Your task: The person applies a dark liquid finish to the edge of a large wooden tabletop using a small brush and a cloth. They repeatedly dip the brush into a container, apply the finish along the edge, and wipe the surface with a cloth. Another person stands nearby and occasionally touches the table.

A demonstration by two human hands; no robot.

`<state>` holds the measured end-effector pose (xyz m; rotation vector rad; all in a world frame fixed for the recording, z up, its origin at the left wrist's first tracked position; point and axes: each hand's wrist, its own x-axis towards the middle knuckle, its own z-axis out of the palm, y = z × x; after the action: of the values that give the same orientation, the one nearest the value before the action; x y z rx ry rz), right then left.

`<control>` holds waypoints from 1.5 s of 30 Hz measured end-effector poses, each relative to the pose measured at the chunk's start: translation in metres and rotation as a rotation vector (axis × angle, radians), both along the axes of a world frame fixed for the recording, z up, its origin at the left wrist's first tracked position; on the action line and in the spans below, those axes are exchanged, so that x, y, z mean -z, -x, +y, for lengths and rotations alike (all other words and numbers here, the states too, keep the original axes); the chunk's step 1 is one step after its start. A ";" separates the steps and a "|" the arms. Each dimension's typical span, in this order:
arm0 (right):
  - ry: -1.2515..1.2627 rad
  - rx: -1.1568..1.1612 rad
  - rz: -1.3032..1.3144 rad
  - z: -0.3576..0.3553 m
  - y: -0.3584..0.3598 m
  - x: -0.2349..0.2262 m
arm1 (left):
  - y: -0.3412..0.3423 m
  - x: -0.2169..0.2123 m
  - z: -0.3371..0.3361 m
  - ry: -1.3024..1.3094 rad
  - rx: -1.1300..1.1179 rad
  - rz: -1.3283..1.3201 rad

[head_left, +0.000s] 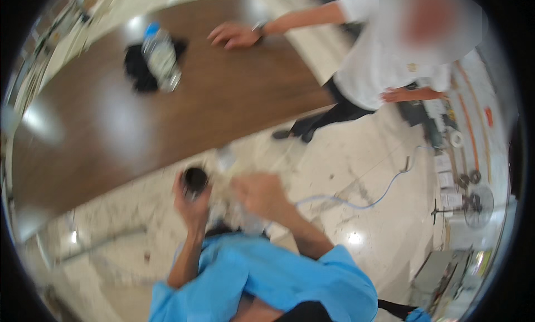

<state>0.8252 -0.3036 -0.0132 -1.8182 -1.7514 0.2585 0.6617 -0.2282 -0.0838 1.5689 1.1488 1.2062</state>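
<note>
— Cup (195,179) position, and your grip on it?

— Your left hand (193,209) has it near the close edge of the brown table (223,105); thumb and fingers wrapped round its sides, dark mouth facing the camera.

— Your right hand (262,194)?

— Blurred, beside the cup but apart from it; fingers look curled, though whether they hold anything, cannot tell.

— Step in hand, next move?

— Probably handling the cup in the air, contents unreadable; next move seems to call for a steady left grip, clear of the table edge; bottle (161,60) lies over black cloth (136,68), well apart from you.
</note>
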 end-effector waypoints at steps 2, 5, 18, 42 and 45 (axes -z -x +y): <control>-0.086 0.032 0.184 0.001 0.003 0.009 | -0.001 0.000 -0.001 -0.024 0.013 0.073; -0.072 0.089 0.303 -0.006 0.011 0.021 | -0.002 0.000 -0.006 0.077 0.036 -0.045; -0.256 0.499 0.472 0.027 -0.029 0.095 | 0.020 0.018 -0.013 0.210 -0.015 -0.015; -0.234 0.443 0.526 0.044 -0.026 0.116 | 0.018 0.030 -0.013 0.250 -0.026 0.049; -0.248 0.520 0.515 0.042 -0.030 0.113 | 0.019 0.031 -0.013 0.245 -0.038 0.054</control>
<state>0.8549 -0.2616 -0.1259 -1.7534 -0.8860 0.2532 0.6426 -0.2409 -0.1149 1.4065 1.3142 1.0096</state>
